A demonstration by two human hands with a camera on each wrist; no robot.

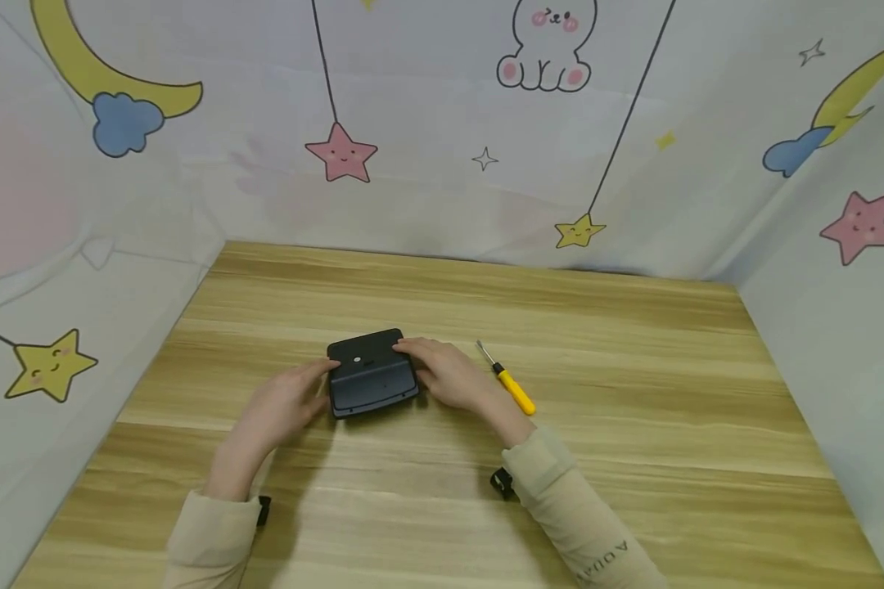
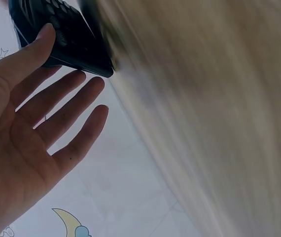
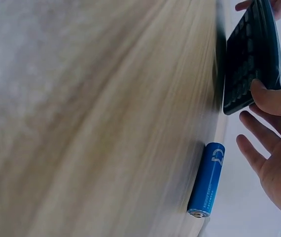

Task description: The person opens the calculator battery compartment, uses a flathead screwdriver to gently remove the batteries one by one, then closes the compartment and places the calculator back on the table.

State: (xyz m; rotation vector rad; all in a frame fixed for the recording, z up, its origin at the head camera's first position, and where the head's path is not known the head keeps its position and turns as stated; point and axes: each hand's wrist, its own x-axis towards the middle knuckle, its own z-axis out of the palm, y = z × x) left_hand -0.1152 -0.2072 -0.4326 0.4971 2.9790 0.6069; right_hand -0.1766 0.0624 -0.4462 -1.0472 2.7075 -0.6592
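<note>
A black calculator [image 1: 374, 383] is held over the left-middle part of the table, its back face upward in the head view. Rows of keys on its underside show in both wrist views. My left hand [image 1: 278, 402] pinches its left edge, with the thumb on the key side and the other fingers spread in the left wrist view. On the opposite edge, my right hand [image 1: 453, 375] grips it between thumb and fingers. A blue battery [image 3: 206, 180] lies on the table near the right hand; the head view does not show it.
To the right of the right hand lies a screwdriver [image 1: 514, 388] with a yellow handle, its tip pointing away. White cloth printed with stars and moons [image 1: 427, 204] hangs round the back and sides of the wooden table [image 1: 656, 458].
</note>
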